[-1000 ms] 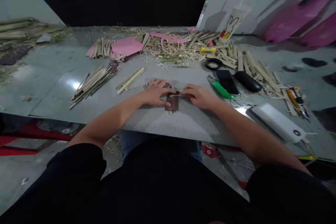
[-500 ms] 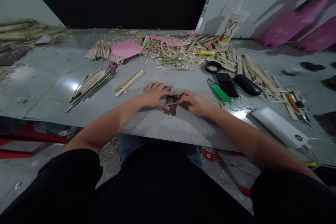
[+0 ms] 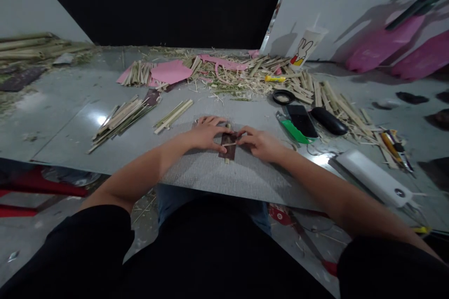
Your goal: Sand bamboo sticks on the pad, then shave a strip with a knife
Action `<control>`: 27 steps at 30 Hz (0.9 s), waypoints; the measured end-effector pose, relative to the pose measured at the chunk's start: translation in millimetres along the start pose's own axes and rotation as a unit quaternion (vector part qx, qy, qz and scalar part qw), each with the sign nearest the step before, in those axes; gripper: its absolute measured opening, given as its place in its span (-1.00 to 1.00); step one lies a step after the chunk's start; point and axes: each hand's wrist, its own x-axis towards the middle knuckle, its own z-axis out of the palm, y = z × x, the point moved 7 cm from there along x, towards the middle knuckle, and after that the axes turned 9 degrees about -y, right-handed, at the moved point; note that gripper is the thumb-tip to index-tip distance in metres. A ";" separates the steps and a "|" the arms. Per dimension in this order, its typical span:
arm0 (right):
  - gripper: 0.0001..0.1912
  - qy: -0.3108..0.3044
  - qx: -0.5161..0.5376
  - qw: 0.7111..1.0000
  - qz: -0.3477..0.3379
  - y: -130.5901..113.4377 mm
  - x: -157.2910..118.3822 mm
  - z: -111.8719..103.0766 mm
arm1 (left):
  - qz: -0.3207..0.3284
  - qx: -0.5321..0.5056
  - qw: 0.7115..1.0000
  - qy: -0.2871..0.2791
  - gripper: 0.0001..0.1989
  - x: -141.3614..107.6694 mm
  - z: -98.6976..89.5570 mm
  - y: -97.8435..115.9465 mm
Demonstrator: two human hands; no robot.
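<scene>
A small dark brown piece lies on the grey work surface in front of me, with a pale strip showing beyond its near and far ends. Across its middle runs a thin light sliver. My left hand rests with spread fingers at the piece's left side, thumb and a fingertip touching it. At the right edge, my right hand has its thumb and fingers pinched on the end of the sliver.
Bamboo strips lie left, with a smaller bundle nearer. Shavings and pink paper line the back. At right are a green cutter, a phone, a black case and a white device.
The whole view has shifted slightly, so the table sits a little lower in the picture. Both hands keep nearly the same places at the brown piece.
</scene>
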 end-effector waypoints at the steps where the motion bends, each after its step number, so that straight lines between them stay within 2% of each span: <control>1: -0.56 0.007 -0.008 1.000 0.008 1.4 -0.2 -1.6 | 0.000 -0.001 1.000 0.001 -0.10 0.1 -0.1 0.1; 3: -0.56 0.022 -0.022 0.999 0.021 4.5 -0.6 -4.6 | -0.003 -0.001 1.000 0.007 -0.11 0.0 -0.9 0.0; 7: -0.52 0.007 -0.008 1.000 -0.011 3.9 -0.1 -2.1 | -0.002 0.004 1.000 0.003 -0.09 -0.5 -0.2 1.4; 11: -0.59 0.031 -0.014 0.999 -0.003 7.9 0.3 -2.7 | -0.003 0.002 1.000 0.006 -0.10 -0.9 -1.1 1.6; 15: -0.57 0.019 -0.008 1.000 -0.021 8.4 2.1 -0.3 | 0.002 -0.003 1.000 -0.003 -0.06 -0.1 0.1 1.0; 20: -0.63 0.041 -0.007 0.999 -0.018 6.8 2.6 -4.8 | 0.004 -0.005 1.000 0.008 -0.08 1.0 0.2 -1.3; 24: -0.70 0.037 -0.002 0.999 -0.035 -1.2 3.1 2.6 | 0.003 -0.003 1.000 -0.006 -0.03 2.1 1.6 -2.1; 27: -0.70 0.056 -0.002 0.998 -0.023 4.1 5.2 1.9 | -0.002 0.009 1.000 -0.020 -0.03 2.9 2.3 -1.8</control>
